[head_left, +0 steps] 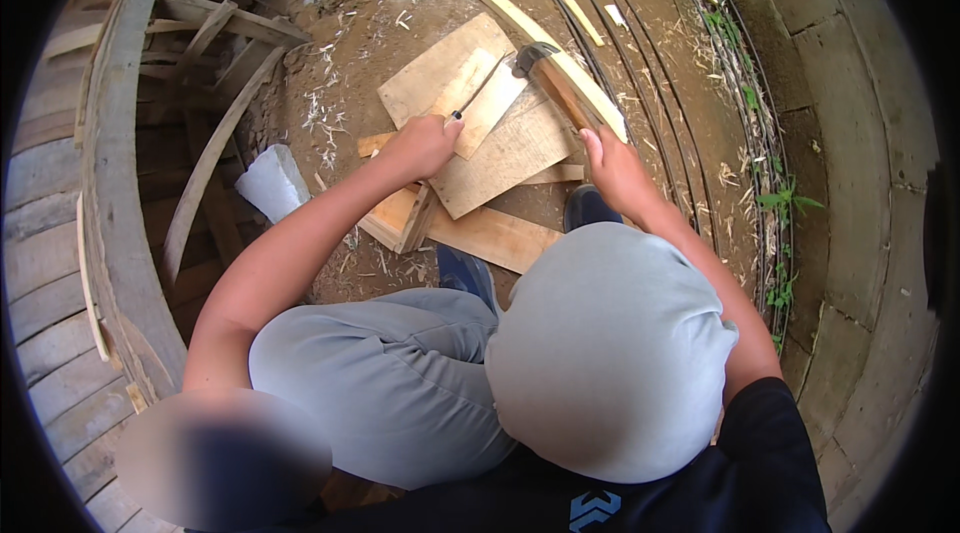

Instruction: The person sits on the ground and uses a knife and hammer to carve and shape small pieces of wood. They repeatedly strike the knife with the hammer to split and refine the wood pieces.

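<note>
My left hand (422, 146) is closed around a slim metal tool (487, 81) with a black end at the fist; its exact kind is unclear. The tool slants up and right over a small pale board (487, 120). In my right hand (617, 173) is the wooden handle of a hammer (560, 88). The hammer's dark head is close to the tool's far tip; whether they touch I cannot tell. Beneath the pale board are larger flat boards (508, 165), lying overlapped on the ground between my feet and the hammer.
A long pale wood strip (500, 3) runs behind the hammer. Black cables (640, 63) curve along the right, before a block wall (850, 133). At left are a white stone-like block (273, 185) and grey timbers (130, 183). Wood shavings litter the dirt.
</note>
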Available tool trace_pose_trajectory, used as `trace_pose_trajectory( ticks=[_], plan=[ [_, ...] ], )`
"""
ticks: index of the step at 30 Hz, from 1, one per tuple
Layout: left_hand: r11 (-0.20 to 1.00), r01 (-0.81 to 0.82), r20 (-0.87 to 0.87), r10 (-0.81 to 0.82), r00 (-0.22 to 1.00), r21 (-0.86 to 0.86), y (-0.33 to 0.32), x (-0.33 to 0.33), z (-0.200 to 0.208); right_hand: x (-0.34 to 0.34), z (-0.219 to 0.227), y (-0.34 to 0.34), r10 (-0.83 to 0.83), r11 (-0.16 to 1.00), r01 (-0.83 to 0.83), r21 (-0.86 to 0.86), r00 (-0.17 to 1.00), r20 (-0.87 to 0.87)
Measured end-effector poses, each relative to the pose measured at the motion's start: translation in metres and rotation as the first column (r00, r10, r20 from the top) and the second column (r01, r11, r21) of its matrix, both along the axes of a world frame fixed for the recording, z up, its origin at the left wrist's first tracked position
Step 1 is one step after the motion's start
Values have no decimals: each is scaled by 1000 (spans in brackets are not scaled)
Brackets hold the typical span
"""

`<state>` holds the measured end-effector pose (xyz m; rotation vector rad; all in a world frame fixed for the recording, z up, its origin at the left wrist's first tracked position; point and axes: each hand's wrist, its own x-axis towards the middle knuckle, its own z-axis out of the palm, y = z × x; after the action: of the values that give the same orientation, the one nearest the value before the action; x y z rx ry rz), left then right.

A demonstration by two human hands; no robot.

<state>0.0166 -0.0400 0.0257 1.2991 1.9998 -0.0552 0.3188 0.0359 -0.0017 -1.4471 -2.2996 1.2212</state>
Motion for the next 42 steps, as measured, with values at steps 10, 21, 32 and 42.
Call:
trace_pose_trajectory(
  ticks=[10,21,32,42],
  plan=[
    [994,73,-68,-78,995,-83,15,0,6,-1,6,5,11,1000,-11,0,1000,9],
    [987,37,-44,-44,998,-158,25,8,13,-26,22,13,68,982,-58,179,997,-48],
    [952,58,8,-58,998,-301,44,21,41,-15,-6,2,34,979,-27,204,999,-34],
    [836,332,-3,-370,929,-438,50,10,20,-22,3,-2,-12,990,19,142,999,-53]
  ],
)
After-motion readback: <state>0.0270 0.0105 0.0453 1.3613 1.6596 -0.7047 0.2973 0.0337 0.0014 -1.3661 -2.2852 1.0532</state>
